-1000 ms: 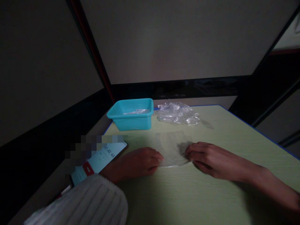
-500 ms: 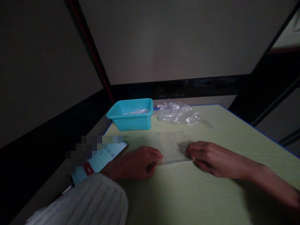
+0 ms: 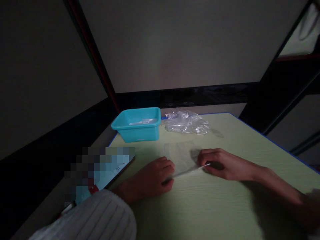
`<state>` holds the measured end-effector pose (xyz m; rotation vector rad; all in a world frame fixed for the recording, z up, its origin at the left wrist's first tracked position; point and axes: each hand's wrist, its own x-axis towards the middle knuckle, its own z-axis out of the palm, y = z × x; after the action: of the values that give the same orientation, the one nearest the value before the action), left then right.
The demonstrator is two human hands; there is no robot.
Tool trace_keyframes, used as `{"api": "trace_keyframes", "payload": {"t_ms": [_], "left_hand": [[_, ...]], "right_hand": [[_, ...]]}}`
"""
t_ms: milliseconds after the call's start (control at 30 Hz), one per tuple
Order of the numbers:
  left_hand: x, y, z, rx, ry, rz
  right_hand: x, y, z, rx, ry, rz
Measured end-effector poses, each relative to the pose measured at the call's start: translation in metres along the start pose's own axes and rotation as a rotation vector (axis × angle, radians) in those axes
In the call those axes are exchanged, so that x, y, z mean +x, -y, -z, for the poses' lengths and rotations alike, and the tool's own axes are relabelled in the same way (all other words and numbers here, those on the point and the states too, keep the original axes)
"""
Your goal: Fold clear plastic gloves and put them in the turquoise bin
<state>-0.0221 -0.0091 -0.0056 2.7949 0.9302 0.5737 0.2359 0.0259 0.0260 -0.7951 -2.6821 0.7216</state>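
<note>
A flat clear plastic bag (image 3: 180, 155) lies on the pale wood-grain table between my two hands. My left hand (image 3: 158, 176) pinches the bag's near left corner with curled fingers. At the near right corner, my right hand (image 3: 217, 163) grips the bag between thumb and fingers. The bag's near edge is lifted slightly and shows as a bright slanting line, higher at the right. Its far part rests flat on the tabletop.
A turquoise plastic basket (image 3: 140, 131) with clear plastic inside stands at the back left. Beside it lies a crumpled heap of clear plastic (image 3: 186, 122). A phone (image 3: 110, 173) lies at the left, partly under my sleeve (image 3: 100, 218). The table (image 3: 200, 206) has a blue edge; a wall rises behind.
The bag's near edge has tilted, its right end rising and its left end dropping slightly. My left hand has moved a little nearer. The camera view has shifted slightly.
</note>
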Motion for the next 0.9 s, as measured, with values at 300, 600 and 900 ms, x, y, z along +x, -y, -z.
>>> {"api": "trace_keyframes", "payload": {"t_ms": [300,600,900], "left_hand": [[0.002,0.001,-0.002,0.105,-0.045,0.04],[0.004,0.009,0.002,0.039,-0.179,0.044],[0.005,0.004,0.021,-0.138,-0.278,0.195]], "right_hand": [[-0.002,-0.003,0.005,0.095,-0.122,-0.055],[-0.004,-0.003,0.006,0.102,-0.203,-0.119],[-0.006,-0.004,0.006,0.039,-0.385,-0.093]]}}
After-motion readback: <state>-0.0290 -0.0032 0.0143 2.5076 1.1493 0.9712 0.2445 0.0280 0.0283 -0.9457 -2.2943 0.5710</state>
